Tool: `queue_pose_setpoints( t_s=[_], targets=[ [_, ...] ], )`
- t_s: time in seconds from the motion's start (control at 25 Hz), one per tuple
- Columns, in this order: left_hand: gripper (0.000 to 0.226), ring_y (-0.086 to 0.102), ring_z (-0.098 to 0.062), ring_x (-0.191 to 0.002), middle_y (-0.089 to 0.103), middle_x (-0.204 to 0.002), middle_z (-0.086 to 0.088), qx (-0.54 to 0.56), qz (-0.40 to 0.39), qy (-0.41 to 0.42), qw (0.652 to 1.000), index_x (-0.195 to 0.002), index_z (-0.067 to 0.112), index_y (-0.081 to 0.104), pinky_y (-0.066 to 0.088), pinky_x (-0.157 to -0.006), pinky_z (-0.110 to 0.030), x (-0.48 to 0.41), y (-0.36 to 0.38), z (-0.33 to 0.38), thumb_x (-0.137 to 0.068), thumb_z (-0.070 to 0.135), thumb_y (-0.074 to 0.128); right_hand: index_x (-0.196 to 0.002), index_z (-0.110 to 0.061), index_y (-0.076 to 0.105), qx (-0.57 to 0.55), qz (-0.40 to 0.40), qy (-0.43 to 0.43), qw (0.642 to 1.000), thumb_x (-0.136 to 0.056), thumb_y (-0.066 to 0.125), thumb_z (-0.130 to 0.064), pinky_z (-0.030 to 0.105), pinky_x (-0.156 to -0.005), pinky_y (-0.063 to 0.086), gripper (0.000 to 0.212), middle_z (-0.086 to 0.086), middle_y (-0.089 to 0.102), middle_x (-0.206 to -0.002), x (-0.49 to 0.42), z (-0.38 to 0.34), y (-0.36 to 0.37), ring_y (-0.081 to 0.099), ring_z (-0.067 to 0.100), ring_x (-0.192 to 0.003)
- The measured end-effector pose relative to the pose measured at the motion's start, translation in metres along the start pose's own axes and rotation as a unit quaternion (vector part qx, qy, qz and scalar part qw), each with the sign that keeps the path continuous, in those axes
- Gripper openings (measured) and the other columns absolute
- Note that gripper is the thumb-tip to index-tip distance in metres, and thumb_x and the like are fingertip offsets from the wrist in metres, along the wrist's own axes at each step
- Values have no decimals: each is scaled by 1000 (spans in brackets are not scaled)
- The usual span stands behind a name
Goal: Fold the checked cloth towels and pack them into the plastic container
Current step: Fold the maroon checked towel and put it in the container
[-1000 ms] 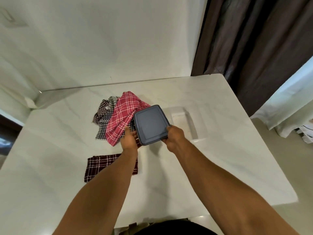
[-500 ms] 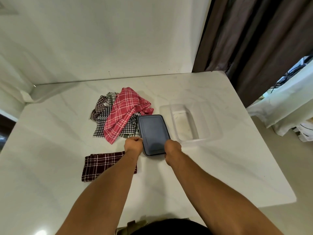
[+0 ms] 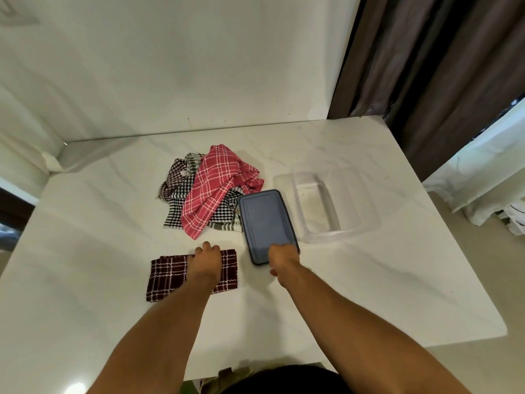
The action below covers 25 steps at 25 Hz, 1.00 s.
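- Two arms reached forward; left hand lay on maroon towel, fingers curled, grip unclear.
- Right hand gripped lid's near end; plastic container sat just beyond, rightward.

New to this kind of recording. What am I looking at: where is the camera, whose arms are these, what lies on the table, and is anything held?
No machine here: a person works with bare hands. The one camera sits on their head, looking forward and down, so both arms enter from below. On the white table lie a loose pile of checked towels, a folded dark red towel, a clear plastic container with no towel inside, and a grey-blue lid beside it. The left hand rests on the dark red towel; whether it grips is unclear. The right hand holds the lid's near end.
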<state>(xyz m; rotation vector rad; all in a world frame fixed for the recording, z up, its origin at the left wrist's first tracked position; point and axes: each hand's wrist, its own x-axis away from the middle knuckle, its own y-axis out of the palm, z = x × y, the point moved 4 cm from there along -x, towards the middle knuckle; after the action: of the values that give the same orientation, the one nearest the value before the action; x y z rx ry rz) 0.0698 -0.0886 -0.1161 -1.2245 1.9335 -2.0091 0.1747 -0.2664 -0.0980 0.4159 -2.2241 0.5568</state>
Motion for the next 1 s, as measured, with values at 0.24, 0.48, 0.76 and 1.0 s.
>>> queue_pose_setpoints(
  t_s=[0.24, 0.48, 0.76, 1.0],
  targets=[
    [35, 51, -24, -115, 59, -117, -4, -87, 39, 70, 993, -119, 17, 57, 40, -101, -42, 2, -5, -17, -84, 14, 59, -125, 1, 60, 77, -69, -28, 994, -91, 51, -12, 37, -81, 53, 38, 10, 56, -99, 4, 4, 13, 55, 22, -86],
    [20, 67, -20, -82, 70, -90, -5, 322, -84, 115, 936, -91, 16, 68, 55, -73, -33, 2, -37, -4, -73, 26, 66, -118, -7, 66, 37, -144, -74, 986, -89, 61, -8, 26, -78, 46, 30, 2, 64, -97, 18, 5, 13, 58, 13, -85],
    [36, 71, -31, -100, 74, -109, -10, 738, -120, 5, 664, -119, 11, 61, 56, -88, -54, 0, -113, 31, -84, 2, 67, -118, -15, 67, -31, -247, -119, 961, -80, 74, -28, 49, -99, 53, 41, 5, 75, -110, 20, -30, -13, 70, 26, -107],
    [22, 72, -30, -96, 74, -104, -14, 770, -70, 31, 634, -111, 3, 64, 58, -86, -51, -5, -167, 87, -89, 7, 64, -110, -10, 70, -43, -146, -205, 967, -91, 67, -8, 39, -83, 60, 20, 8, 76, -103, 19, -77, -89, 74, 22, -91]
  ],
)
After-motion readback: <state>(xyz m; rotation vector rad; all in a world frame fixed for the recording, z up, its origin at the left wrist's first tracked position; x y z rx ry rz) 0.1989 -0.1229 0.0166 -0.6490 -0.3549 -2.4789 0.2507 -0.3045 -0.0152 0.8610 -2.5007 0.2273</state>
